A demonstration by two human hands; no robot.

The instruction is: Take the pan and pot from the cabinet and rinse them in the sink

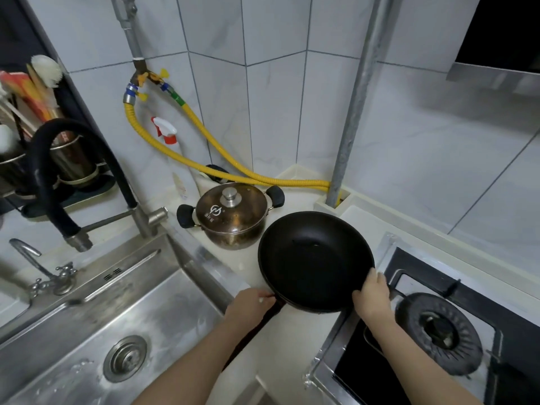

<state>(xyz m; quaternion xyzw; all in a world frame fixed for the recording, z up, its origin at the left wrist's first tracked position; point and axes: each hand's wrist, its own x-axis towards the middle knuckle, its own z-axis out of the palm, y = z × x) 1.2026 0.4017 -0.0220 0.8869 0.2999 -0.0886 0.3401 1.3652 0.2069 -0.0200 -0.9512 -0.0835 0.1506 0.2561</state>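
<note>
Pan [314,260] sitting on counter, left hand [251,302] gripping its handle at 7 o'clock, right hand [372,296] clasping rim at 4; lidded pot [232,219] waiting at 11; both out, sink [87,331] rinsing pending

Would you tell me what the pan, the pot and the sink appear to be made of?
Pan: dark matte metal, probably non-stick coated; no shine.
Pot: likely stainless steel, browned by stains; reflective lid, black handles look plastic.
Sink: brushed stainless steel; dull grey sheen, scuffed.
</note>
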